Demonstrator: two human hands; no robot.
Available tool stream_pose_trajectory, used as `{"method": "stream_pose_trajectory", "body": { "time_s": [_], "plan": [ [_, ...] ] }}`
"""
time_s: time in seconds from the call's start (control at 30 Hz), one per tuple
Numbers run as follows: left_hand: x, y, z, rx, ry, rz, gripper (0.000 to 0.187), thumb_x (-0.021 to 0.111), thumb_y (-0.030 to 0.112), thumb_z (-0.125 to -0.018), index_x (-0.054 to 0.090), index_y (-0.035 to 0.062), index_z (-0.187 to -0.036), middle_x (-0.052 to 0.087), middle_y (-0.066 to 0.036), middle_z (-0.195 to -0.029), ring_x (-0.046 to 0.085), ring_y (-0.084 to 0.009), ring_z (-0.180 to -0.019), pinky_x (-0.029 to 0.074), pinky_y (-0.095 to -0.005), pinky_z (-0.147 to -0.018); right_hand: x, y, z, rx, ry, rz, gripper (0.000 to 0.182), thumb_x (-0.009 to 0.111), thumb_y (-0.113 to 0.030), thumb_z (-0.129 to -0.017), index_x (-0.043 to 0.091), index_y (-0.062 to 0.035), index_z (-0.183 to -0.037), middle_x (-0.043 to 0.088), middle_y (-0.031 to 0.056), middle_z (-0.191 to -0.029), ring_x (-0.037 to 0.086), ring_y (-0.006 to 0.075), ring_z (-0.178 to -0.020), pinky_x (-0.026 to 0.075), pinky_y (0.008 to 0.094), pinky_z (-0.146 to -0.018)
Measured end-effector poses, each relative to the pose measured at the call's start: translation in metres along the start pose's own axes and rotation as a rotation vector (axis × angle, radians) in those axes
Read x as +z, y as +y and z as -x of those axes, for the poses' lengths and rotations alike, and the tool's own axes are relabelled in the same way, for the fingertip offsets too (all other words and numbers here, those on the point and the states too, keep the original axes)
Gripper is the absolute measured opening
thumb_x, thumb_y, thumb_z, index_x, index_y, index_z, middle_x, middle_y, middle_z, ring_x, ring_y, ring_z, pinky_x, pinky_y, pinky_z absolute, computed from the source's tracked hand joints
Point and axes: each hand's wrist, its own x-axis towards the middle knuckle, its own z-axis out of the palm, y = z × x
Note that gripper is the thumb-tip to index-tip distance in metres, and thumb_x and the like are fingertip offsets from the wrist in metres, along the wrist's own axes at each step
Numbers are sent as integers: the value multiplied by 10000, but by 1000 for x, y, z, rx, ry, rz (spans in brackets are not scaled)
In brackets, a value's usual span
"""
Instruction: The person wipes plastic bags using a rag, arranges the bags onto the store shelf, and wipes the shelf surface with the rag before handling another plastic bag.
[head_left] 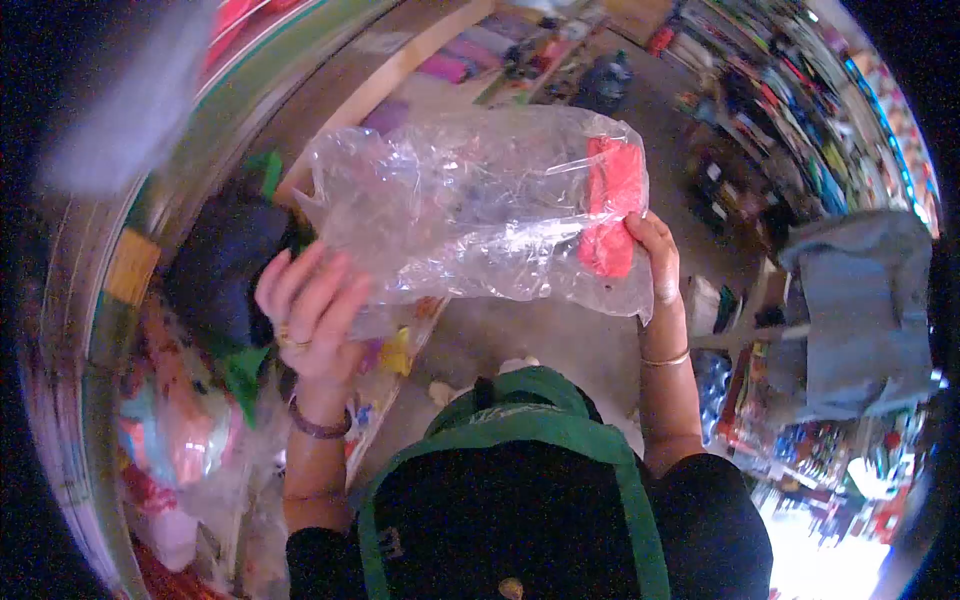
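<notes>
A clear plastic bag is held up sideways in front of my chest, wrinkled and shiny. Inside its right end lies a folded coral-red item, perhaps cloth; its kind is not clear. My right hand is closed on that end, pinching the bag's edge beside the red item. At the other end, my left hand has its fingers stretched and apart, slightly blurred, against or just in front of the bag's lower left corner. The left thumb is hidden.
Packed shelves curve along the right, with a grey cloth hanging nearer. On the left are a dark bag and plastic-wrapped goods. Grey floor shows below the bag.
</notes>
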Motion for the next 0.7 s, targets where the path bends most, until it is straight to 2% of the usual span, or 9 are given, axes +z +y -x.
{"method": "stream_pose_trajectory", "body": {
  "time_s": [0.03, 0.23, 0.27, 0.37, 0.43, 0.5, 0.57, 0.67, 0.7],
  "plan": [
    [6, 0, -7, 3, 7, 58, 218, 573, 73, -729, 607, 97, -943, 573, -64, -1039, 504, -247, -1043, 371, -432, -905, -15, -4, 5, -48, 55, 10, 181, 548, -141, -789, 590, -8, -904, 622, 53, -828, 574, 129, -707, 450, 240, -679],
    [47, 28, -27, -793, 471, 815, 367, 529, 90, -778, 506, 19, -1137, 479, -180, -1191, 487, -281, -1062, 393, -410, -903, -82, -8, 30, -276, 273, -25, 172, 547, -164, -809, 595, -28, -904, 624, 38, -847, 566, 111, -784, 436, 233, -738],
    [58, 38, -26, -946, 375, 942, 463, 541, 71, -769, 435, 15, -1216, 457, -164, -1219, 468, -272, -1092, 391, -406, -912, -83, -12, 34, -282, 283, -88, 165, 548, -159, -811, 594, -31, -905, 623, 36, -853, 567, 113, -784, 438, 234, -740],
    [120, 56, 23, -937, 67, 1027, 500, 536, 51, -768, 393, -4, -1243, 447, -160, -1232, 441, -250, -1134, 368, -394, -943, -87, -27, 53, -330, 336, -337, 112, 539, -110, -826, 595, -55, -907, 622, 35, -868, 575, 122, -775, 461, 256, -718],
    [155, 113, 7, -976, -113, 1532, 597, 613, 224, -754, 368, -29, -1236, 416, -161, -1258, 399, -278, -1167, 283, -382, -1011, -110, -27, 56, -387, 392, -429, 106, 539, -100, -830, 599, -69, -911, 626, 40, -865, 579, 126, -769, 470, 263, -701],
    [186, 167, 8, -1070, -340, 1582, 501, 591, 127, -791, 402, -18, -1233, 456, -133, -1229, 424, -219, -1143, 299, -357, -983, -135, -17, 63, -365, 378, -362, 93, 553, -96, -828, 603, -68, -900, 612, 14, -859, 564, 107, -778, 459, 251, -721],
    [209, 211, 8, -1051, -372, 1938, 499, 614, 112, -773, 421, -18, -1214, 485, -124, -1190, 438, -204, -1124, 319, -339, -961, -143, -16, 77, -311, 355, -219, 104, 568, -88, -821, 608, -55, -910, 594, 7, -894, 542, 95, -822, 439, 238, -757],
    [221, 264, -46, -1077, -609, 1550, 438, 610, 55, -754, 461, -6, -1162, 528, -101, -1114, 492, -190, -1050, 374, -314, -905, -171, -6, 87, -260, 255, -12, 177, 582, -73, -807, 592, -34, -980, 578, 11, -940, 513, 98, -898, 413, 245, -807],
    [231, 267, -45, -1169, -565, 1589, 403, 609, 46, -752, 479, -1, -1130, 539, -89, -1083, 507, -181, -1015, 388, -305, -881, -174, -9, 91, -227, 250, 6, 193, 582, -70, -805, 587, -31, -994, 576, 11, -944, 509, 101, -911, 408, 248, -816]
  ]
}}
